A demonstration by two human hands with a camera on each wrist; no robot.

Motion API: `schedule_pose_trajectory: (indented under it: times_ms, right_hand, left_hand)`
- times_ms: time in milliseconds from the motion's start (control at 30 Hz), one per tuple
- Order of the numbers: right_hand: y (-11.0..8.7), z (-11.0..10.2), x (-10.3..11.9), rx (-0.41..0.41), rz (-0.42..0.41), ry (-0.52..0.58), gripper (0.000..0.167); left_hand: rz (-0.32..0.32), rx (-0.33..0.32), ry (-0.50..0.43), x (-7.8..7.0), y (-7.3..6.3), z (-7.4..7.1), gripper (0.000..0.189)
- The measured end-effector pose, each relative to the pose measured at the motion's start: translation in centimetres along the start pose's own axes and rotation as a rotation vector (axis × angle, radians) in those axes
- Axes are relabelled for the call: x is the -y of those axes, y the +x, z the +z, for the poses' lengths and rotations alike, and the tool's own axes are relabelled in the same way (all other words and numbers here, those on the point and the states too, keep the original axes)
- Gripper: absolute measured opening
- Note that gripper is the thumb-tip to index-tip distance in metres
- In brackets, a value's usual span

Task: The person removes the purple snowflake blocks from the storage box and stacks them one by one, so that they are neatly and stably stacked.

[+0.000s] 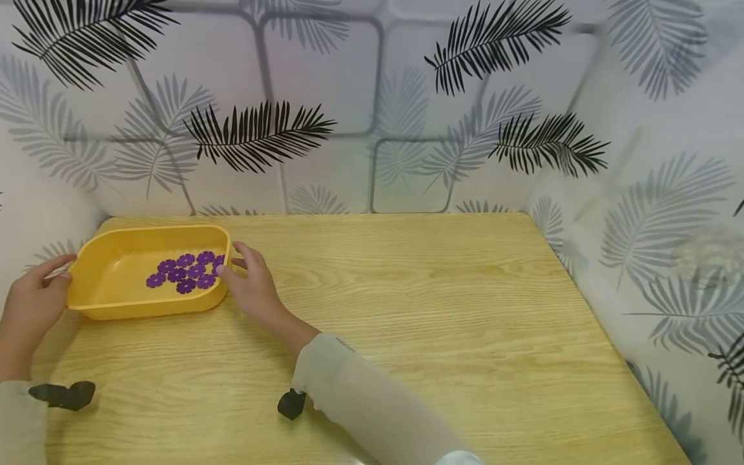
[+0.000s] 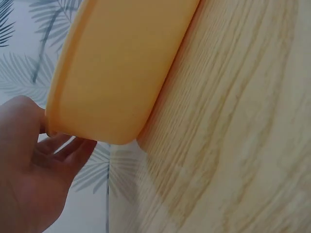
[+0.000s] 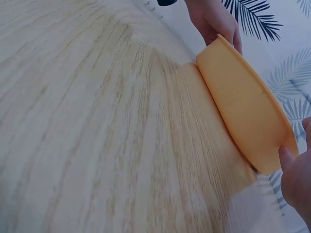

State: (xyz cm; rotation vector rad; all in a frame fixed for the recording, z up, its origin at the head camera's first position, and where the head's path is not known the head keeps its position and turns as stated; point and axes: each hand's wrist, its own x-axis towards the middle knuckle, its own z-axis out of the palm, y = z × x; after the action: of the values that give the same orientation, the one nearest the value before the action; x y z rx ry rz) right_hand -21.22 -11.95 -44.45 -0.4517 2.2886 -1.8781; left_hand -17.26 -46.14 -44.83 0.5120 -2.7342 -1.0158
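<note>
A yellow plastic basin (image 1: 122, 310) stands at the far left of the wooden table, with several purple flower-shaped pieces (image 1: 186, 271) lying in its right half. My left hand (image 1: 37, 300) grips its left end; in the left wrist view the thumb lies at the rim and the fingers bend beneath it. Around the right end curves my right hand (image 1: 252, 287), its thumb overlapping the rim in the head view and its other fingers outside. The right wrist view shows that thumb (image 3: 286, 158) in front of the basin's outer wall (image 3: 243, 107).
The wooden table (image 1: 442, 310) reaches far to the right of the basin. Behind it and along both sides hangs a white cloth (image 1: 349, 174) with leaf prints. Dark strap ends (image 1: 72, 395) hang from the sleeves.
</note>
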Motion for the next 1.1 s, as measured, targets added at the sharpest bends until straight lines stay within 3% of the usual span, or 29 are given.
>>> schedule_pose_trajectory:
  times_ms: [167,367,700,833,967,1100]
  right_hand:
    - [0.2,0.6,-0.1,-0.005,-0.004,-0.013,0.054]
    - [0.5,1.1,-0.2,-0.002,-0.066,-0.027,0.047]
    - [0.5,1.4,-0.4,0.001,-0.097,-0.049,0.039]
    - [0.4,1.2,-0.4,0.001,-0.102,-0.035,0.038]
    - [0.3,0.8,-0.4,0.013,-0.103,-0.028,0.038]
    - [0.0,0.1,-0.6,0.018,-0.082,-0.005,0.039]
  left_hand:
    - [-0.013,-0.013,-0.116,0.6,-0.2,0.1,0.049]
    - [0.035,-0.032,-0.265,1.4,-0.3,0.0,0.045]
    - [0.060,-0.040,-0.404,1.6,-0.4,0.3,0.043]
    - [0.052,-0.024,-0.474,1.6,-0.6,0.3,0.042]
    - [0.064,0.012,-0.657,1.4,-1.0,0.3,0.039]
    - [0.088,0.050,-0.687,0.9,-1.3,0.5,0.039]
